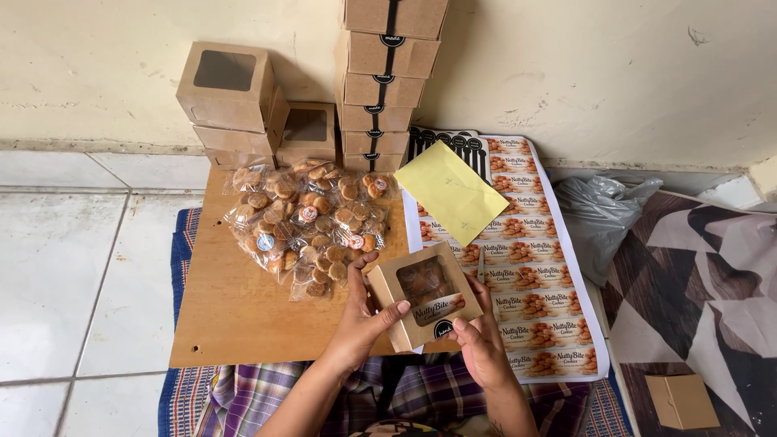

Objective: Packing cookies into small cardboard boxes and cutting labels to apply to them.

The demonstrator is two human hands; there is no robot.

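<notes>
The left hand [356, 320] and right hand [479, 340] pinch the windowed cookie box [422, 293] by its edges; it looks light, thin cardboard, easily crushed.

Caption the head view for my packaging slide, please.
Both hands, left hand and right hand, hold a windowed kraft box of cookies beside bagged cookies.

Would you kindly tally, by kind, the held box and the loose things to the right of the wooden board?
Windowed box, held: 1
Yellow paper: 1
Cookie-label sheet: 1
Black sticker sheet: 1
Grey plastic bag: 1
Small closed box: 1
Total: 6
</notes>
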